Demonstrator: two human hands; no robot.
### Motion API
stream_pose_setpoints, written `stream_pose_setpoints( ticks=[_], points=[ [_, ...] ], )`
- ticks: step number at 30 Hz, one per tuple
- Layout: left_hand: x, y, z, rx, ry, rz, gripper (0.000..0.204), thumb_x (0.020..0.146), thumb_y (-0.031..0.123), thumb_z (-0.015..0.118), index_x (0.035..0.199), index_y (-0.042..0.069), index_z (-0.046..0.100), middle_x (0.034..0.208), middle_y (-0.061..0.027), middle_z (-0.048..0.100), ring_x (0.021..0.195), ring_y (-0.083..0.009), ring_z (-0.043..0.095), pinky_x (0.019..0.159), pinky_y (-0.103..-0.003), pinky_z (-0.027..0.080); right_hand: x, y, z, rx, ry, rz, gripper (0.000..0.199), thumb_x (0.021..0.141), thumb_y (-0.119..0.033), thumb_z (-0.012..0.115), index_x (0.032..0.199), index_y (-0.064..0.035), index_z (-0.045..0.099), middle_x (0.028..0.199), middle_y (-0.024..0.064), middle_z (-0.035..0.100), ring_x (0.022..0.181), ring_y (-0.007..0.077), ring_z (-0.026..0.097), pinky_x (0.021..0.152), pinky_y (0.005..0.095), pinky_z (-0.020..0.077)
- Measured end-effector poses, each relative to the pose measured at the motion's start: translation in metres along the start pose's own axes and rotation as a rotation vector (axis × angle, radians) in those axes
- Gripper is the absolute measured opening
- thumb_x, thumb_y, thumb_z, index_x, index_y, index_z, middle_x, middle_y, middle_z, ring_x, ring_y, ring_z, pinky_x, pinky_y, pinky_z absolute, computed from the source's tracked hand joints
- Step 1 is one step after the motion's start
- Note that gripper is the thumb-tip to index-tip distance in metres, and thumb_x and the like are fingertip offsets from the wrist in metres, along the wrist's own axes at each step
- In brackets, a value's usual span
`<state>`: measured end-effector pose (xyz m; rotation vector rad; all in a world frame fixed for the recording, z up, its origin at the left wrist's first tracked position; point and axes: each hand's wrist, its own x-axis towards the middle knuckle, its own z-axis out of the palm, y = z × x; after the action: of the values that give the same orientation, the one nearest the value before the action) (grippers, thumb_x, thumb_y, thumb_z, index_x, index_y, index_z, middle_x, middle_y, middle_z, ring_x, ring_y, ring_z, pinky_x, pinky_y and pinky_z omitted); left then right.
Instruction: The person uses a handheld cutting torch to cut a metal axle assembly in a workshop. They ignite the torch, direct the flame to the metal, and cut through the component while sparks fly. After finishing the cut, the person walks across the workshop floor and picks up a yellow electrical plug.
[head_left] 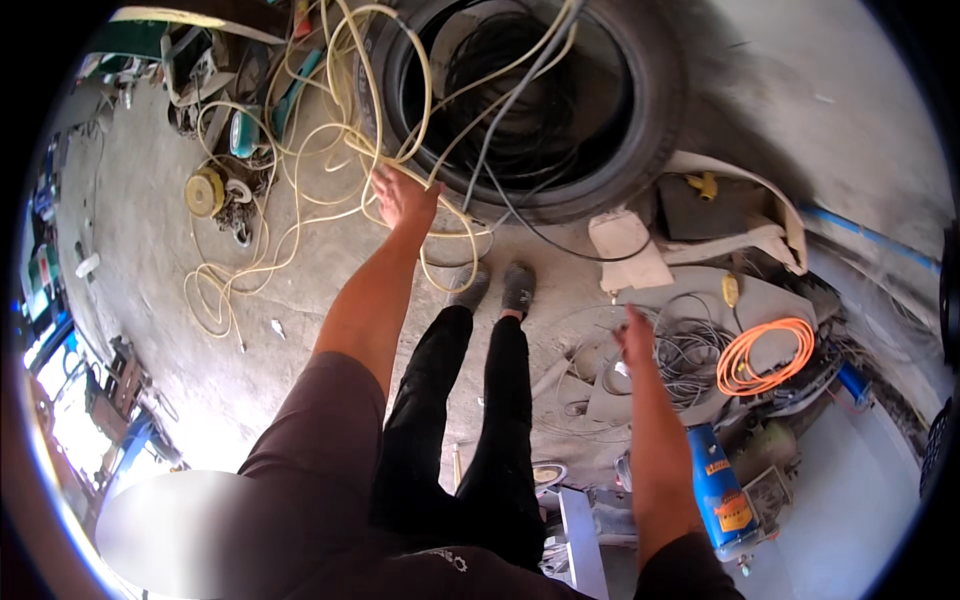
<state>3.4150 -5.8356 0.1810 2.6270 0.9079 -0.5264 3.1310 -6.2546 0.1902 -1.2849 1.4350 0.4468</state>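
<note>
My left hand (405, 198) is closed on a pale yellow hose (425, 85), by the near left side of a large black tire (655, 95). Loops of the hose rise over the tire's rim and spread in a tangle across the floor to the left. Inside the tire lies a coil of black cable (500, 70). Over to the right, my right hand (635, 338) holds nothing I can see, its fingers loosely apart. It is above the left edge of a coil of grey cable (690, 355).
An orange hose coil (765, 356) lies at the right, near a blue cylinder (720, 490). Beyond my right hand are a beige cloth-like piece (630, 245) and a curved panel (790, 215). A yellow tape reel (205, 192) and a chain (237, 218) lie at the left.
</note>
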Motion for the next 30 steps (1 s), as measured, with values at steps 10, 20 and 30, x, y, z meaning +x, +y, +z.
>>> stream_pose_setpoints(
  ticks=[10,20,30],
  points=[
    [0.053,-0.028,0.054,-0.14,-0.053,0.083,0.072,0.083,0.027,0.076,0.142,0.008,0.039,0.123,-0.0255,0.061,0.117,-0.0427,0.059,0.092,-0.047,0.054,0.114,-0.103,0.074,0.723,-0.019,0.231,0.02,0.097,-0.017,0.065,0.109,-0.007,0.053,0.083,0.0091,0.061,0.065,0.0234,0.059,0.063,0.0314,0.0592],
    [0.074,-0.214,-0.14,-0.067,0.17,0.073,0.039,0.089,0.029,0.062,0.127,0.018,0.066,0.093,-0.0161,0.073,0.085,-0.0313,0.072,0.073,-0.044,0.056,0.071,-0.105,0.03,0.34,0.0,0.244,0.023,0.092,-0.021,0.07,0.1,-0.0153,0.049,0.088,0.0033,0.036,0.062,0.0183,0.041,0.065,0.043,0.0625],
    [0.178,-0.506,-0.453,0.044,0.754,0.002,0.08,0.087,0.035,0.077,0.144,-0.007,0.041,0.13,-0.0272,0.062,0.115,-0.0421,0.063,0.1,-0.044,0.05,0.154,-0.099,0.072,0.671,-0.04,0.252,0.015,0.099,-0.03,0.059,0.099,-0.0159,0.059,0.081,0.0024,0.057,0.067,0.0201,0.054,0.059,0.0335,0.0506]
  ],
)
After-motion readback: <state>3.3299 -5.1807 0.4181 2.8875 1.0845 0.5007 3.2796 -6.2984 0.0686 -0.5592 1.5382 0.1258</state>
